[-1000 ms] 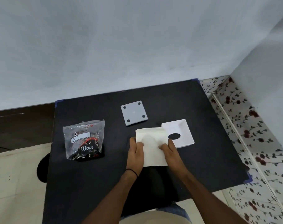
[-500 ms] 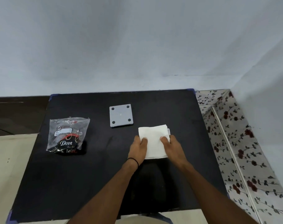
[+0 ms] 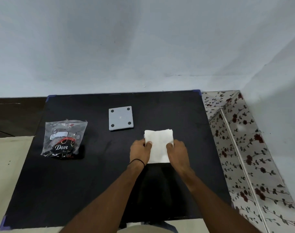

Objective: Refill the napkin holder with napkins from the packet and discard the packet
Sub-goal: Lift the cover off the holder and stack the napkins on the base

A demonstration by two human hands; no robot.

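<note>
A clear packet (image 3: 64,138) lies at the black table's (image 3: 93,182) nine o'clock, and a grey square plate (image 3: 120,118) sits toward twelve. Toward three o'clock, the left hand (image 3: 140,151) and right hand (image 3: 178,151) clasp the side edges of a white napkin stack (image 3: 159,143), thumbs on top. Soft, light and apt to fan apart, the stack likely needs an even squeeze on both sides.

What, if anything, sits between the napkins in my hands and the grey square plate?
Nothing visible. Only bare black table separates the napkin stack from the grey square plate; the packet lies well off to the left.
</note>
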